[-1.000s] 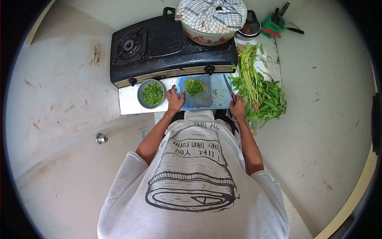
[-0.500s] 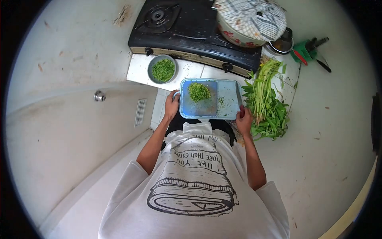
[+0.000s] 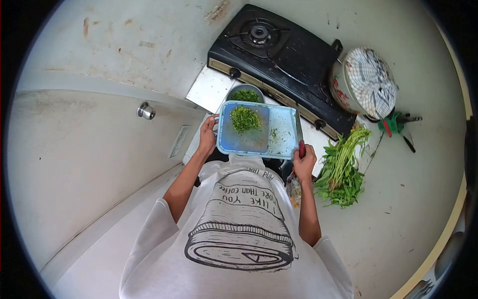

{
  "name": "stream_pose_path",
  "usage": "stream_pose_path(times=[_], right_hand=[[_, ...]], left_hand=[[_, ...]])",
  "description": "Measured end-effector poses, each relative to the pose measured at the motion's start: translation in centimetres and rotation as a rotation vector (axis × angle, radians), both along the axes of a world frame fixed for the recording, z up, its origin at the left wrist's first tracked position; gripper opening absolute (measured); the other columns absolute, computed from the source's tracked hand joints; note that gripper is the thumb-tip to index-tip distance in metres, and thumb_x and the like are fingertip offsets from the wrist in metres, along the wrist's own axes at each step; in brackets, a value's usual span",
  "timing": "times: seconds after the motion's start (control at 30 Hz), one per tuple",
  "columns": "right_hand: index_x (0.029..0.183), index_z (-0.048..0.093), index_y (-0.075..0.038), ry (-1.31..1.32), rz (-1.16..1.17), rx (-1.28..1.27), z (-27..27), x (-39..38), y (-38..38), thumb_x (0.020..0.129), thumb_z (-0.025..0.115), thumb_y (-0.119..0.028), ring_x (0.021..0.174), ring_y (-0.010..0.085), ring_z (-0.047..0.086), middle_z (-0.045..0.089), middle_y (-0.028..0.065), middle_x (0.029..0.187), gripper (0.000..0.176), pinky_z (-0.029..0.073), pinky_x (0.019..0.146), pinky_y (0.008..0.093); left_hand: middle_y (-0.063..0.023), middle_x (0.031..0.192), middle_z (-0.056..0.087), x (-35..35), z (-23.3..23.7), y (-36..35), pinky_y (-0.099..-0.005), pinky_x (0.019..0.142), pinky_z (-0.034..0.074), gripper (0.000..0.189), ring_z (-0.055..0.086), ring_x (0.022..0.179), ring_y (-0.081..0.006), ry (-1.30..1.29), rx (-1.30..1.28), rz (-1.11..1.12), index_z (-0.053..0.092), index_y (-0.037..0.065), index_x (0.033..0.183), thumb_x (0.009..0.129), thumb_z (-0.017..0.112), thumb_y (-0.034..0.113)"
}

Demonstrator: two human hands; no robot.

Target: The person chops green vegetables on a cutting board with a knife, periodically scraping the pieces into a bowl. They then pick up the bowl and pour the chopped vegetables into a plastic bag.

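Observation:
A light blue tray (image 3: 282, 149) is held level in front of the white shirt. A pile of chopped greens (image 3: 244, 119) lies on its darker blue left part, with scattered bits on the right. My left hand (image 3: 208, 134) is closed round the tray's left edge. At the right edge my right hand (image 3: 304, 160) grips the tray and the red handle of a knife (image 3: 299, 130), whose blade lies along the rim. Behind the tray, a grey bowl (image 3: 232, 91) of chopped greens is partly hidden by it.
Beyond the bowl stands a black gas stove (image 3: 294, 55). A pot (image 3: 343, 87) with a checked cloth sits at its right end. Leafy stems (image 3: 343, 172) lie on the right, near a green knife holder (image 3: 392, 123). A door knob (image 3: 146, 111) is at the left.
The view has turned and shifted, so stove, pot, bowl and stems appear further right. The tray, still in both hands, now overlaps the bowl's near side.

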State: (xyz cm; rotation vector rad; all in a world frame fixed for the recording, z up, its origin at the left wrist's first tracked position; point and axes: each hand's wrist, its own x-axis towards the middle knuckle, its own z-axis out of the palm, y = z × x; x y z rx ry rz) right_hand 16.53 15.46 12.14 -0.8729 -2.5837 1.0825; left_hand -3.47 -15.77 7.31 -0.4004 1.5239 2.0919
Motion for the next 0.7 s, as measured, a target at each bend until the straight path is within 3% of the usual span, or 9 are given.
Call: stream_pose_path(times=[0.1, 0.23, 0.4, 0.5, 0.7], right_hand=[[0.092, 0.068, 0.007, 0.037, 0.011, -0.036, 1.5, -2.9, -0.8, 0.091, 0.072, -0.011, 0.062, 0.0251, 0.054, 0.057, 0.0143, 0.076, 0.018, 0.044, 0.06, 0.0403], [0.098, 0.072, 0.004, 0.052, 0.018, 0.089, 4.9, -6.2, -0.7, 0.095, 0.077, -0.02, 0.06, 0.0195, 0.056, 0.063, 0.0129, 0.08, 0.025, 0.046, 0.057, 0.0339], [0.1, 0.072, 0.003, 0.01, 0.152, 0.021, 9.1, -9.4, -2.4, 0.095, 0.076, -0.018, 0.065, 0.0229, 0.062, 0.065, 0.0139, 0.084, 0.022, 0.048, 0.06, 0.0351], [0.098, 0.072, 0.002, -0.011, 0.263, -0.006, 9.6, -10.5, -4.7, 0.094, 0.077, -0.02, 0.069, 0.0287, 0.065, 0.065, 0.0148, 0.085, 0.023, 0.051, 0.064, 0.0385], [0.096, 0.073, 0.0, -0.154, 0.15, 0.066, 6.9, -12.0, -7.4, 0.098, 0.071, -0.034, 0.076, 0.0385, 0.068, 0.068, 0.0174, 0.089, 0.034, 0.054, 0.069, 0.0461]], left_hand=[[-0.0113, 0.119, 0.068, -2.8, -0.6, -2.3, -0.0295, 0.073, 0.06, 0.038, 0.067, 0.09, -0.0158, -0.071, -0.012, -0.014, 0.062, 0.001, 0.131, 0.115, 0.043, 0.03], [-0.013, 0.119, 0.066, -4.9, -0.7, -3.7, -0.0348, 0.078, 0.063, 0.037, 0.068, 0.095, -0.0194, -0.12, 0.055, -0.022, 0.062, -0.001, 0.131, 0.114, 0.045, 0.029], [-0.0155, 0.123, 0.063, -6.8, -1.0, -4.0, -0.0366, 0.085, 0.065, 0.037, 0.069, 0.104, -0.0217, -0.187, 0.087, -0.149, 0.059, -0.001, 0.134, 0.114, 0.045, 0.027], [-0.0138, 0.117, 0.065, -7.5, -1.1, -3.3, -0.037, 0.08, 0.064, 0.036, 0.068, 0.098, -0.0227, -0.234, 0.109, -0.186, 0.062, -0.001, 0.129, 0.113, 0.047, 0.028], [-0.0142, 0.117, 0.065, -8.4, 0.0, -2.9, -0.037, 0.079, 0.064, 0.036, 0.069, 0.097, -0.0222, -0.257, 0.069, -0.295, 0.062, -0.001, 0.128, 0.114, 0.047, 0.028]])
